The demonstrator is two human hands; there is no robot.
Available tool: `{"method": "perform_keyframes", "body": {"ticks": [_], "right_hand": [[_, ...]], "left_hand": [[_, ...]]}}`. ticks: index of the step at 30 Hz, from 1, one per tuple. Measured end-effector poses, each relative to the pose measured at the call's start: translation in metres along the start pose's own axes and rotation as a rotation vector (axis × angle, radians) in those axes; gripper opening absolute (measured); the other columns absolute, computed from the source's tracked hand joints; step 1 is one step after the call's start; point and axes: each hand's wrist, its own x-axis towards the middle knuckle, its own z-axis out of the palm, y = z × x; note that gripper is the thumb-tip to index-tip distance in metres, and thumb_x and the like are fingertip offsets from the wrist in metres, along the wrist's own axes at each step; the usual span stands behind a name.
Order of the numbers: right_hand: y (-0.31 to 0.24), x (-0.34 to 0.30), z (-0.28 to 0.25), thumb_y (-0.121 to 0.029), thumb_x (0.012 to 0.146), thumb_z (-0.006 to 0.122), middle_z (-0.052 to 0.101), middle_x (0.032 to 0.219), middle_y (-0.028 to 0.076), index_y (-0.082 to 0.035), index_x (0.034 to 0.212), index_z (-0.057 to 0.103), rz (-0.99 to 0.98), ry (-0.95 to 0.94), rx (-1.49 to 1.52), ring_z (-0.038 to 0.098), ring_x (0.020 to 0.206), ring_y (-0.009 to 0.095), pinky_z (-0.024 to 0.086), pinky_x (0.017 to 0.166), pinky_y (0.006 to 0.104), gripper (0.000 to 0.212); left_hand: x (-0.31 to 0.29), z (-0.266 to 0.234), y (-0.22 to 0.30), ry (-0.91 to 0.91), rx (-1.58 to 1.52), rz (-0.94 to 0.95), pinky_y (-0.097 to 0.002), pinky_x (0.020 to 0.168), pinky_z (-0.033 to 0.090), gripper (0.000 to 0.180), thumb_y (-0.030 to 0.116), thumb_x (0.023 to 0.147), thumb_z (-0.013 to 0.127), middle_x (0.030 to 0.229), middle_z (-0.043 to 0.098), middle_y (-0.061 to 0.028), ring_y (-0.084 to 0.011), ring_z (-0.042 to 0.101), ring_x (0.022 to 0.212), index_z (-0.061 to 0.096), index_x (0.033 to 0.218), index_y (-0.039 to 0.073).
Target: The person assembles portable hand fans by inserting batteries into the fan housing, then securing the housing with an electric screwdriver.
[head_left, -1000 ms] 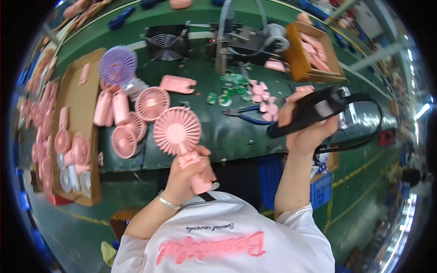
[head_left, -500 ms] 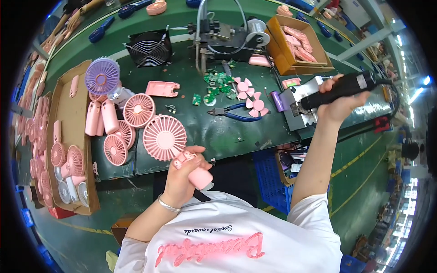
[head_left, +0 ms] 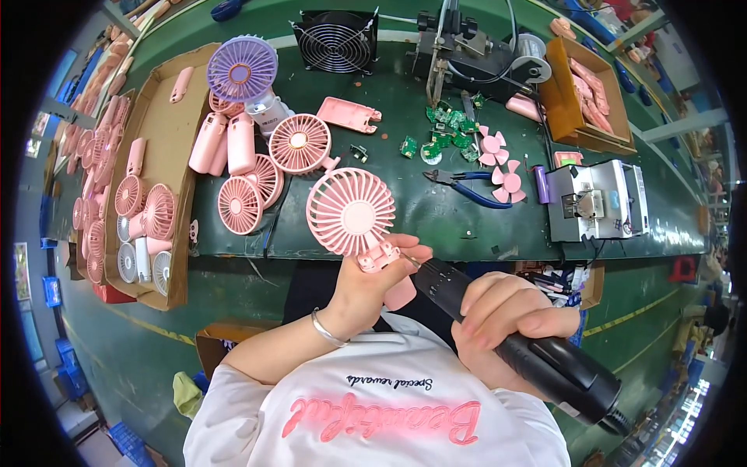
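The left hand [head_left: 372, 289] is wrapped around the handle of a pink fan [head_left: 352, 214], and it holds it tight. The round head of the fan sticks up just above the hand, over the near edge of the green table [head_left: 436, 218]. The thumb lies across the handle near the top.

The right hand [head_left: 506, 321] is clenched around a black electric screwdriver [head_left: 537, 354]. The thick end of the tool points down and to the right of this hand. The thin tip points up and to the left, and it meets the fan handle right beside the left thumb. The tip is small, so I cannot tell for sure what spot it touches.

Above the left hand, farther back on the table, lie 3 more pink fan heads [head_left: 264, 175]. Left of them stand 2 pink handles [head_left: 226, 144], and a purple fan [head_left: 241, 70] sits behind those. A long cardboard tray [head_left: 175, 257] far to the left of the left hand is full of fans.

Above the right hand lie blue pliers [head_left: 459, 187] and 2 pink fan blades [head_left: 498, 163]. Little green circuit boards [head_left: 440, 132] lie just behind them. A grey machine [head_left: 595, 202] sits up and to the right of the right hand. A black fan with a wire grille [head_left: 336, 43] stands at the far side of the table.
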Motion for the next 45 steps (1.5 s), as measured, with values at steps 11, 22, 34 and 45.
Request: {"method": "perform_keyframes", "body": {"ticks": [11,22,34,45], "right_hand": [[0.005,-0.001,0.005,-0.030,0.095,0.052,0.062,0.069,0.015,-0.002,0.098,0.047,0.035,-0.006,-0.026,0.060,0.055,0.027,0.050,0.054,0.0406,0.029],[0.009,0.008,0.000,-0.022,0.096,0.050,0.062,0.069,0.011,-0.003,0.097,0.045,-0.129,-0.291,-0.075,0.062,0.055,0.023,0.051,0.048,0.0340,0.019],[-0.007,0.004,-0.008,-0.028,0.094,0.049,0.062,0.068,0.010,-0.006,0.098,0.044,-0.134,-0.162,-0.087,0.059,0.057,0.021,0.049,0.052,0.0335,0.023],[-0.003,0.000,-0.007,-0.032,0.096,0.047,0.062,0.069,0.011,-0.005,0.096,0.045,-0.143,-0.152,-0.029,0.059,0.053,0.022,0.049,0.049,0.0344,0.027]], "left_hand": [[0.001,-0.002,-0.001,-0.020,0.050,0.025,-0.0306,0.085,0.053,0.027,0.000,0.089,0.055,0.108,0.067,-0.0167,-0.0194,0.065,0.096,0.055,0.116,-0.003],[0.000,0.007,0.004,-0.037,-0.100,-0.027,-0.0364,0.089,0.054,0.028,0.002,0.089,0.058,0.107,0.067,-0.0173,-0.0244,0.066,0.100,0.055,0.116,-0.002],[0.005,-0.010,-0.005,-0.096,-0.370,-0.096,-0.0367,0.088,0.051,0.027,0.017,0.090,0.066,0.108,0.063,-0.0097,-0.0208,0.061,0.097,0.054,0.113,0.008],[0.004,0.002,0.005,-0.034,-0.474,-0.139,-0.0317,0.074,0.052,0.013,0.012,0.089,0.066,0.089,0.062,-0.0067,-0.0167,0.062,0.081,0.055,0.097,0.009]]}}
